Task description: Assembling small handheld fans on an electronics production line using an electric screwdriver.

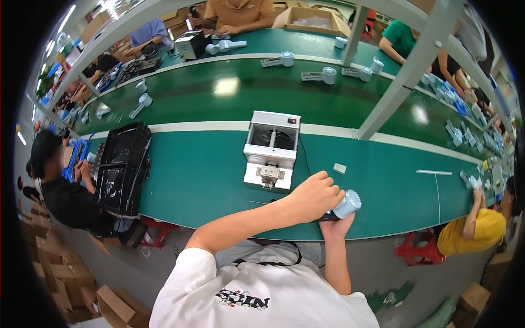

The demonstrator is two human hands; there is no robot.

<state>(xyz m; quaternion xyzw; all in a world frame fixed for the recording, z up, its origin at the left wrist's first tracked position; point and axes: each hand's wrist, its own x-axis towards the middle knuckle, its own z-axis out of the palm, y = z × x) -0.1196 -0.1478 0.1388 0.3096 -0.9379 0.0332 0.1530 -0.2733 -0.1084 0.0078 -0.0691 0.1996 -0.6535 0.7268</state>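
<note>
- Left hand [313, 195] curled into a loose fist, pressed over the dark end of a small pale-blue cylindrical device [346, 204] at the near edge of the green tabletop [208, 186].
- Right hand [334, 225] cupped beneath, supporting the same device from below; fingers mostly hidden, exact grip impossible to tell.
- Device held partly out over the tabletop's near edge, above the floor.
- Just to the far left of the hands, a white box-shaped machine [270, 150] with an open top and a metal fitting at its front.
- A small white block [339, 168] lying near, to the right of the machine; a thin white rod [434, 173] farther right.
- Black tray stack [123, 164] well apart to the left; similar devices scattered on the far belt.
- Likely risk: device slipping and dropping off the edge, given the hold past the tabletop rim.
</note>
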